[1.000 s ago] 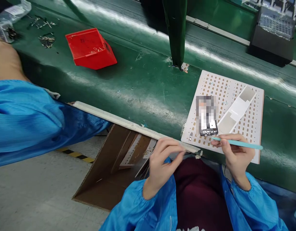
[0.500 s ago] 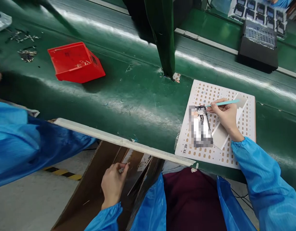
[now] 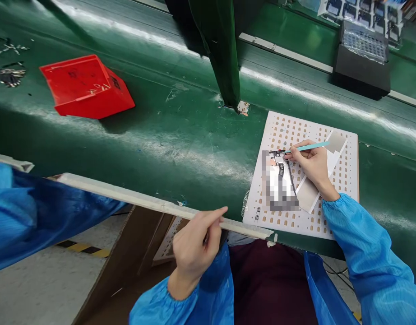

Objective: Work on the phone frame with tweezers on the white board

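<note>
Right hand (image 3: 312, 164) gripping teal tool (image 3: 307, 147) over perforated board (image 3: 350, 180), left hand (image 3: 194, 246) curled at table edge, grasp unclear

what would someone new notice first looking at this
Probably the red bin, tipped on its side at the far left of the green bench. Next, the white board full of small holes on the right, where the right hand holds a thin teal tool with its tip at a small dark part. The left hand sits at the bench's near edge, above an open cardboard box.
</note>
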Motion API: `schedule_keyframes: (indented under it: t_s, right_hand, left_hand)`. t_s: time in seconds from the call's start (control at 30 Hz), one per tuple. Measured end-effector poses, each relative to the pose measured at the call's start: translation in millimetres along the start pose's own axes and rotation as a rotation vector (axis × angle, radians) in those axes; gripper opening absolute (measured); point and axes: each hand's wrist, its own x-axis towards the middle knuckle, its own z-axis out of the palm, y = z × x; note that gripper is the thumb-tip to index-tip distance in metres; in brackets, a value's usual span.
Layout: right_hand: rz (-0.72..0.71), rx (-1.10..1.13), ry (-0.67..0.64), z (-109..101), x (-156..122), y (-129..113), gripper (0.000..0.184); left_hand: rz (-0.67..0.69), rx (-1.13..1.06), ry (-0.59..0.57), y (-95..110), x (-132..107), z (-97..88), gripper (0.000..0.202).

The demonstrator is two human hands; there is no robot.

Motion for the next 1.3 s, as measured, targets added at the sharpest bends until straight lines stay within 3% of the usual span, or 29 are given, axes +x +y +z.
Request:
schedule_keyframes:
  t_s: [0.13,0.27,0.43,0.57,0.67,0.83,0.97,1.07,1.17,1.3]
  right_hand:
    - [0.002,-0.016,0.003,1,0,-1,0.037]
    - [-0.002,-0.026,-0.01,0,0,-1,0.035]
    - [-0.01,-0.037,0.009,1,-1,5,0.038]
    - [-0.01,-0.014,0.003,4,-2,-1,0.037]
    - [-0.05,-0.009,0.105,-7,-3,-21,0.036]
    - [-0.155,-0.142,0.414,-57,-17,-51,0.028]
    - [-0.094,-0.13,0.484,-88,-45,-41,0.032]
    - [0.01,-0.112,0.466,-86,-73,-29,0.035]
    - [0.116,-0.07,0.441,-72,-96,-25,0.038]
    - [0.178,0.003,0.396,-56,-107,-21,0.039]
  left_hand:
    - [0.09,-0.082,-0.061,12,46,21.9,0.04]
    - [0.221,-0.07,-0.18,11,92,57.1,0.04]
    - [0.277,-0.016,-0.324,1,124,95.1,0.041]
    - [0.288,0.047,-0.387,-2,129,103.9,0.042]
    - [0.317,0.092,-0.386,-2,129,104.9,0.04]
    - [0.366,0.121,-0.372,-5,133,104.8,0.041]
    - [0.42,0.195,-0.39,8,144,103.5,0.042]
    - [0.488,0.081,-0.43,28,146,109.0,0.041]
    - [0.574,-0.055,-0.561,45,138,121.4,0.04]
    - [0.634,-0.021,-0.635,49,125,136.1,0.044]
